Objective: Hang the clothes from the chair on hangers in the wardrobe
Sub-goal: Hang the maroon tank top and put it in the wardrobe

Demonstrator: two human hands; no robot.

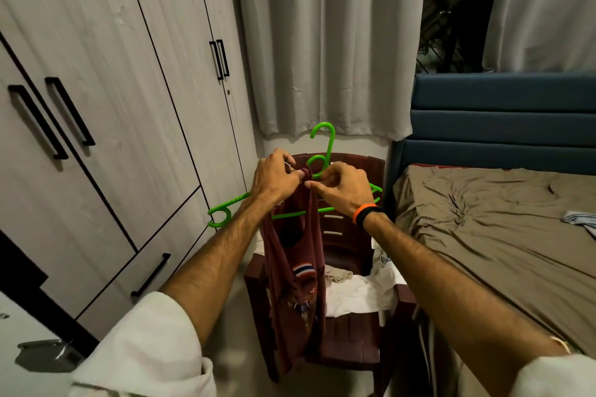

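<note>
We see both hands raised above the dark red plastic chair (350, 342), which stands between the wardrobe (106, 113) and the bed (503, 222). The left hand (276, 178) has a closed grip: its fingers are curled around the bunched top of a maroon sleeveless shirt (295, 293). The right hand (344, 187), with an orange and black band at the wrist, pinches the same cloth at the neck of a green hanger (222, 211). The two hands are almost touching there. The hanger is held in the air, its hook pointing up in front of the grey curtain (325, 42). The shirt hangs down from the hands in front of the chair, and it shows a small striped flag patch. On the chair seat lie more clothes, white and beige (353, 295). All wardrobe doors that we can see are closed.
</note>
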